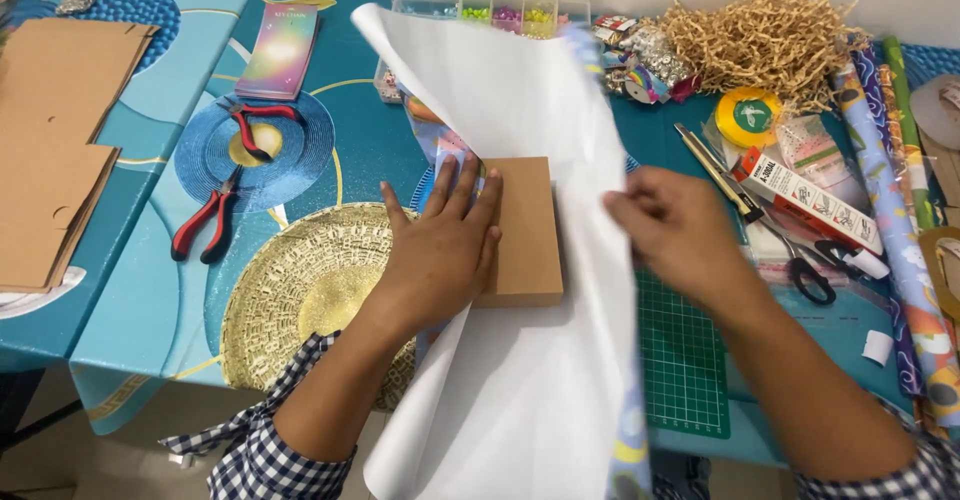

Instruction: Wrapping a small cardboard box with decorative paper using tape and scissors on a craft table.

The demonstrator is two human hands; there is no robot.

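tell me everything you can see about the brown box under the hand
The brown box is a flat, plain rectangular box that looks like cardboard, closed, lying flat on the white back of a sheet of wrapping paper. The left hand presses flat on its left edge. The right hand lifts the paper up along the box's right side, hiding that edge. No print shows on it.

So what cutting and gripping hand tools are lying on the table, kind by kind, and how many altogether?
Red-handled pliers: 2, one near the gold mat, one on the blue disc.
Black-handled scissors: 1, right of the right hand.
Utility knife: 1, beside the yellow tape roll.
Total: 4.
The left hand presses the brown box under the wrapping paper.
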